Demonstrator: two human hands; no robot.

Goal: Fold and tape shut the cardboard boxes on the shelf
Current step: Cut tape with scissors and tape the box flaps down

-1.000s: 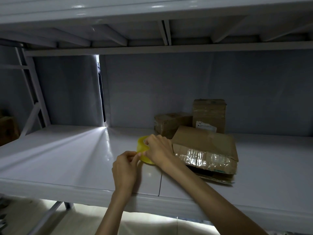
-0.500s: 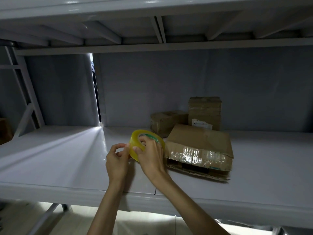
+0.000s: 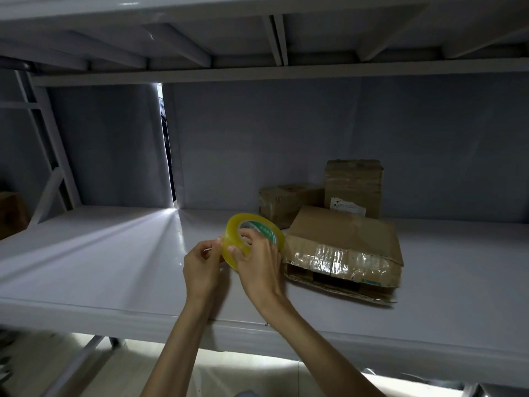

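A yellow tape roll point(image 3: 235, 229) is held up over the shelf, just left of a flat cardboard box point(image 3: 343, 245). My right hand point(image 3: 257, 259) grips the roll with fingers through its core. My left hand point(image 3: 201, 262) pinches at the roll's left edge with thumb and fingertips. The flat box lies tilted, glossy tape across its front face and a loose flap showing underneath. Two smaller boxes stand behind it by the back wall: a low one point(image 3: 286, 202) and a taller upright one point(image 3: 353, 187) with a white label.
The white metal shelf point(image 3: 100, 262) stretches wide to the left and right of the boxes. The upper shelf point(image 3: 257, 38) hangs close overhead. A light gap point(image 3: 167, 144) splits the back panels. A brown box point(image 3: 11, 213) sits at the far left edge.
Both hands have lifted the tape roll off the shelf and tilted it so its core faces me. The left hand has shifted to pinching the roll's edge.
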